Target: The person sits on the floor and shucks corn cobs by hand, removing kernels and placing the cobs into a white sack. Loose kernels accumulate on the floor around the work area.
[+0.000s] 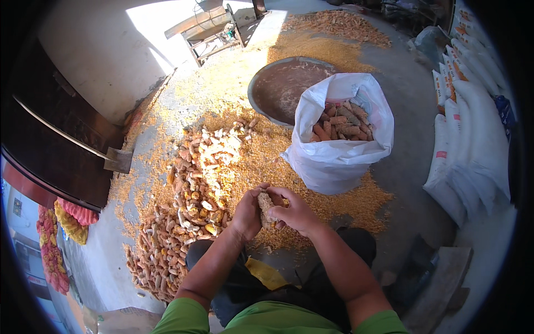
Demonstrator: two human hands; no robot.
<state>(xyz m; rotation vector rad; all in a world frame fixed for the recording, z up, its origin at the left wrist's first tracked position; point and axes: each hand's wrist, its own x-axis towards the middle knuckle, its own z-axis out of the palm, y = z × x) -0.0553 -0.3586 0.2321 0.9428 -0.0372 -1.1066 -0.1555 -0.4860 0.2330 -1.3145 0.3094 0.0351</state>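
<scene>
Between both hands, above the floor in front of my knees, is a corn cob point(265, 205), mostly bare and pale. My left hand point(247, 215) grips it along its left side. My right hand point(297, 212) holds it from the right, the thumb pressed on its surface. A few yellow kernels show near its lower end. Loose corn kernels point(267, 163) cover the floor beneath and beyond my hands. To the left lies a long heap of corn cobs point(167, 242), some still bearing kernels. A white woven sack point(333, 167) full of stripped cobs point(344, 121) stands ahead to the right.
A wide shallow basin point(277, 87) sits behind the sack. A shovel point(119, 160) leans by the dark door point(62, 112) at left. Filled white sacks point(454, 154) line the right wall. Farther off are a metal-framed machine point(215, 31) and another cob pile point(338, 25).
</scene>
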